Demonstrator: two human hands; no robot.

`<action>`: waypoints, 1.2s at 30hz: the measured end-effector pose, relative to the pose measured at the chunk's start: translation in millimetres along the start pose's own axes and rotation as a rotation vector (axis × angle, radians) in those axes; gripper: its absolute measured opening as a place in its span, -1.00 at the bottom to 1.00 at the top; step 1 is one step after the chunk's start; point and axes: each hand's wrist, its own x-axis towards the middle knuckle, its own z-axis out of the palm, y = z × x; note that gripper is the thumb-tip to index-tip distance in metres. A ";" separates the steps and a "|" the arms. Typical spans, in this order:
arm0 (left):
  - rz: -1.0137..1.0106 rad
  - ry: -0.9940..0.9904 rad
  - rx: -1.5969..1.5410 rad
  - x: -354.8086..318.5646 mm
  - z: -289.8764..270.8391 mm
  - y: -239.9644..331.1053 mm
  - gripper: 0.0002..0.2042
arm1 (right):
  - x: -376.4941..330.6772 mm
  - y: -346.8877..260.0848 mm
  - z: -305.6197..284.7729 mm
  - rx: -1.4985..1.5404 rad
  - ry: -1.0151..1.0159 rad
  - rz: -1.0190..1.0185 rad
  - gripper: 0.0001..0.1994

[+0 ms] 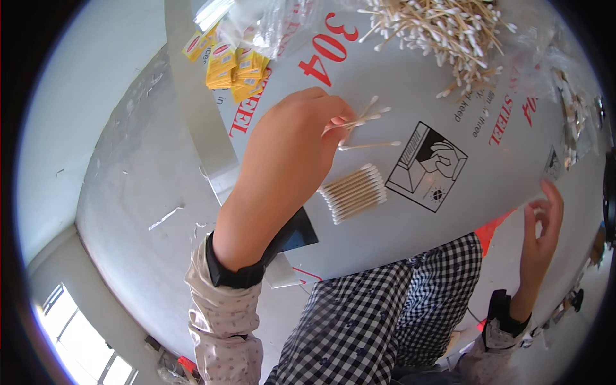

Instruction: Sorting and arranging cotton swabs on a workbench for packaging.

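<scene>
Left hand [296, 131] was over the grey table [410, 228], thumb and fingers pinched on at least two held swabs [373, 117]; their white tips stuck out right of the fingertips, sticks crossing. Couldn't tell the exact count in the grip, fingers hid the near ends. One loose swab [371, 145] lay on the table just below the pinch. Nearer the body, a swab row [353, 194] lay flat, sticks side by side and tips roughly lined up. Jumbled swab pile [443, 32] was at the far side, right of centre, well apart from the row. Yellow packets [234, 69] overlapped at far left, clear plastic [273, 32] just beside them. Dark flat piece [300, 232] lay left of the row, next to the left forearm. Right hand [544, 221] was by the table's right near edge: released, fingers loosely curled, thumb apart, nothing visible in it; couldn't tell if it touched the edge. Checked cloth [359, 321] covered the lap
</scene>
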 end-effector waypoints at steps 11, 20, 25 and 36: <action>-0.096 0.276 0.046 -59.2 -0.8 -18.4 -0.72 | 89.9 -142.8 119.7 0.216 -0.325 -0.716 -0.63; -0.023 0.272 0.081 -54.8 1.8 -26.3 -0.85 | 102.0 -130.2 121.6 0.212 -0.307 -0.634 -0.84; -0.146 0.331 0.013 -56.3 -4.8 -33.3 -0.88 | 94.0 -127.6 120.8 0.244 -0.312 -0.565 -0.86; -0.021 0.407 0.099 -45.4 19.0 8.9 -0.64 | 73.3 -123.0 94.3 0.528 -0.121 -0.373 -0.87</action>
